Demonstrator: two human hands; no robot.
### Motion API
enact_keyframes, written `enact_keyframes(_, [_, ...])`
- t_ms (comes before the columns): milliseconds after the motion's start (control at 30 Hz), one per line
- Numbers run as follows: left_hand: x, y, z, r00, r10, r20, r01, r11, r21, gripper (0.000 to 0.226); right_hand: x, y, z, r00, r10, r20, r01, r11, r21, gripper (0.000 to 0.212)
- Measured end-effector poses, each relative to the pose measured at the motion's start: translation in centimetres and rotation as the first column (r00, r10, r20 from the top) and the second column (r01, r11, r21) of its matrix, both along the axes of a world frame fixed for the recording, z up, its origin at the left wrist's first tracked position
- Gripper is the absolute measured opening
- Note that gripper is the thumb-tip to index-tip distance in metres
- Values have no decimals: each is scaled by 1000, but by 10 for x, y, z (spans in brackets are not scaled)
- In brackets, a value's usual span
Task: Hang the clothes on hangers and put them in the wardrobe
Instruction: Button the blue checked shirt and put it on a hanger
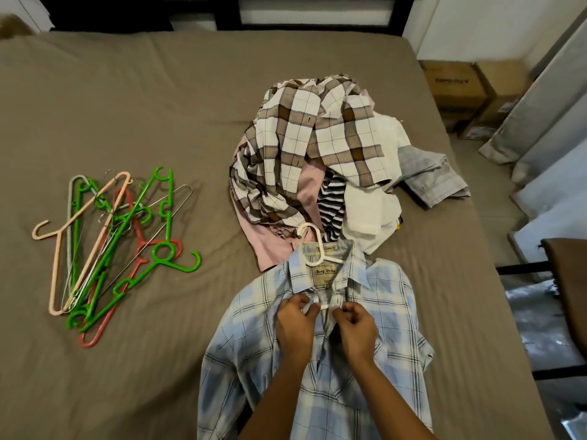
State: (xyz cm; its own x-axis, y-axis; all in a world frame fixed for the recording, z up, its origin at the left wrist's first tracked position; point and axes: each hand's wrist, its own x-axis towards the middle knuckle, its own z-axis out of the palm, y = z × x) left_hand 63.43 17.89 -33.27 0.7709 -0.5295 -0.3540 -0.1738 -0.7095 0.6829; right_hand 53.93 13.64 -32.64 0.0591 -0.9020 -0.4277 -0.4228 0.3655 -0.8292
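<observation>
Nearest, at lower centre, the blue checked shirt [254, 331] is laid flat on the bed [127, 106] with a white plastic hanger [313, 246] already threaded through its collar. Its front edges are pinched just below the collar by the left hand [297, 317] and the right hand [355, 320], fingers curled. The top button is probably being fastened so the soft cotton cannot slip. Beyond, crumpled clothes [317, 144] are heaped. At left, thin coloured hangers [111, 249] are tangled within reach.
</observation>
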Motion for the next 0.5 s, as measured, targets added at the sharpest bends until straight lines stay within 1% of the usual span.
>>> enact_keyframes(100, [3, -3, 3, 1000, -17, 1, 17, 999, 52, 15, 2, -2, -3, 1000, -13, 12, 13, 1000, -6, 3])
enact_keyframes(200, [4, -5, 7, 998, -58, -9, 58, 997, 51, 6, 6, -5, -4, 1000, 12, 20, -12, 1000, 9, 6])
enact_keyframes(300, [6, -8, 13, 992, -73, -102, 67, 996, -67, 3, 8, -8, -3, 999, 10, 44, -10, 1000, 10, 5])
enact_keyframes(367, [4, -7, 17, 985, -94, -145, 75, 988, -135, 3, 7, -8, -1, 998, 43, 40, -42, 999, -23, 4])
enact_keyframes(500, [1, -1, 18, 986, -75, -151, 50, 986, -161, 8, 7, -3, 4, 990, 117, 79, -112, 992, -63, 6])
